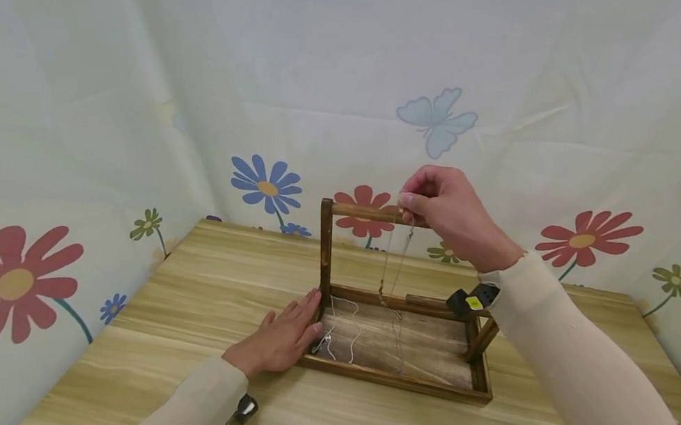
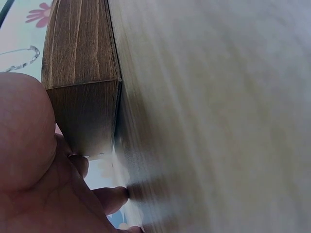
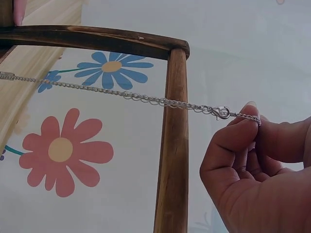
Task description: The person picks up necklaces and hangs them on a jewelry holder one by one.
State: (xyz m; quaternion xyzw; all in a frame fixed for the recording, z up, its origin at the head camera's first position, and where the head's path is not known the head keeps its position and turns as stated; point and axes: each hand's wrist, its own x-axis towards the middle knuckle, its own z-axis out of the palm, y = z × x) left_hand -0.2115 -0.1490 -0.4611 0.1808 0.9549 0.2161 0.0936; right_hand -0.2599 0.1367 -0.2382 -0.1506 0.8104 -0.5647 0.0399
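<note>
A silver metal chain necklace (image 3: 146,99) is pinched by the right grip (image 1: 442,203) — over a dark-brown wooden tray stand (image 1: 397,380), its left end touched by the left grip (image 1: 282,335), fingers straight.

Passage: gap between top bar (image 1: 362,212) and tray (image 1: 397,380), bounded by left post (image 1: 325,246); hanging chain (image 3: 132,95) crosses it in head view. Left hand (image 1: 282,335) obstructs tray's left end; right hand (image 1: 445,203) and sleeve (image 1: 582,359) obstruct upper right. Room over tabletop (image 1: 392,422) before tray; backdrop (image 1: 297,95) limits rear.
</note>
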